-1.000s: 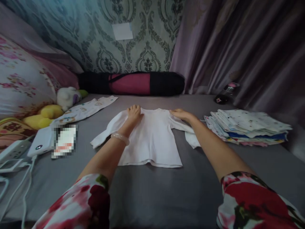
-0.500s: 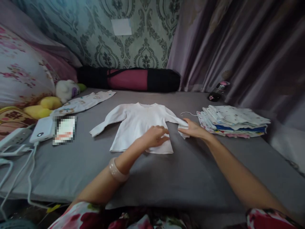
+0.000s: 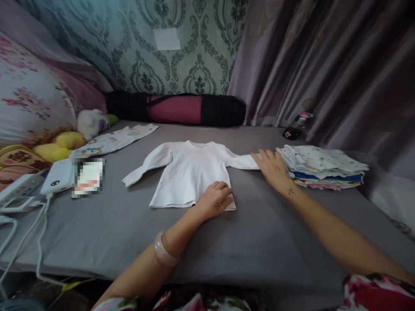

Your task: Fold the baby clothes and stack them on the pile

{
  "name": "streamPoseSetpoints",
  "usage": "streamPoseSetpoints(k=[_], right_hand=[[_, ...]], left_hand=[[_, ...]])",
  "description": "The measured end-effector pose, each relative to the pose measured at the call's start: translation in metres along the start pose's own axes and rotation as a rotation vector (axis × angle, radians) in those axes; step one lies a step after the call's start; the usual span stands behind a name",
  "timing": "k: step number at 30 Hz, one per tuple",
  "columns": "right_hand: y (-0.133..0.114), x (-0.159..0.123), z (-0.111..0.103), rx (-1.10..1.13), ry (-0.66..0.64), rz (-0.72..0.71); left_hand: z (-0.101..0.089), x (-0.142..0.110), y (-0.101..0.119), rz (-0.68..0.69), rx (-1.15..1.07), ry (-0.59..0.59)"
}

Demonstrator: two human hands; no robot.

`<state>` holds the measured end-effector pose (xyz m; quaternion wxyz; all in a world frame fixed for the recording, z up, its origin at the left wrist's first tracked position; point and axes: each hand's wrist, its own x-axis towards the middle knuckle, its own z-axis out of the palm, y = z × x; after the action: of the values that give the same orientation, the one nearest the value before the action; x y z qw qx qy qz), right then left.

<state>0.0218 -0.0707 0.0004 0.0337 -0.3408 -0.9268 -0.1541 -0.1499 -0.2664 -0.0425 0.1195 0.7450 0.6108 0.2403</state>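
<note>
A small white long-sleeved shirt (image 3: 184,172) lies spread on the grey sheet, its neck toward the wall and both sleeves out to the sides. On its lower right part, near the hem, rests my left hand (image 3: 214,201), fingers loosely bent and thumb apart, wearing a pale bangle (image 3: 164,250) on the wrist. My right hand (image 3: 272,168) lies flat with spread fingers over the end of the right sleeve, hiding the cuff. That sleeve is stretched straight out to the side.
Right of the hand is a stack of folded cloths (image 3: 324,164), with a dark bottle (image 3: 295,125) behind. Patterned clothing (image 3: 113,140) and plush toys (image 3: 92,123) lie at left, near a power bank (image 3: 56,177) and power strip (image 3: 22,185). A long black-and-maroon bag (image 3: 175,109) lies along the wall.
My left hand moved from the shirt's shoulder to its lower right. My right hand went from the other shoulder to the cuff, straightened the folded sleeve outward, and now lies flat on it.
</note>
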Motion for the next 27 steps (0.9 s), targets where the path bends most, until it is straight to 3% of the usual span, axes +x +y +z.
streamPoseSetpoints(k=[5,11,18,23,27], right_hand=[[0.025,0.003,0.025,-0.065,-0.347,0.117],[0.022,0.044,0.024,0.163,-0.306,0.107],[0.01,0.094,0.052,0.392,-0.321,0.329],[0.027,0.108,0.068,0.479,-0.46,0.246],[0.031,0.111,0.065,0.486,-0.462,0.193]], left_hand=[[-0.001,-0.001,0.004,-0.022,0.008,-0.002],[-0.004,-0.004,0.012,-0.022,-0.024,-0.038],[-0.002,-0.007,0.012,0.01,0.004,-0.082],[-0.005,-0.006,0.016,-0.01,0.068,-0.128],[-0.006,-0.006,0.02,-0.01,0.149,-0.118]])
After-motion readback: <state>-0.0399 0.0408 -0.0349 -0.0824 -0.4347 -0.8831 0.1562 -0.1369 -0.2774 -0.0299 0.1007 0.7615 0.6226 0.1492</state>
